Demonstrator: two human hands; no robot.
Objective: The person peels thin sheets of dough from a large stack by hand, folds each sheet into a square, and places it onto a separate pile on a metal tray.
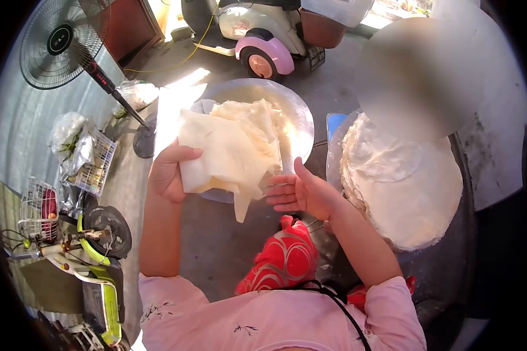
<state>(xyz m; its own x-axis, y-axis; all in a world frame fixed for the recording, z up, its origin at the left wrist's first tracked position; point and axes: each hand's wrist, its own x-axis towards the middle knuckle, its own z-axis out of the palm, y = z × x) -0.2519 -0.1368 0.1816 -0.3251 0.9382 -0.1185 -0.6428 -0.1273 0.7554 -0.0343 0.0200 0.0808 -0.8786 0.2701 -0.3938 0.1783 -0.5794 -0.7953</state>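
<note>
My left hand (173, 172) grips the left edge of a pale, thin folded sheet (222, 152), thumb on top. One corner of the sheet hangs down near its lower right. My right hand (301, 192) is just right of that corner, its fingers spread and palm partly showing. Behind the sheet is a large round metal tray (298, 108), partly hidden by it. To the right lies a big stack of round pale sheets (401, 181), its edges uneven.
A standing fan (60, 40) is at the upper left. A scooter (260, 41) stands beyond the tray. White baskets (99, 161) and a green-and-white bicycle (102, 281) are at the left. A blurred round area covers part of the upper right.
</note>
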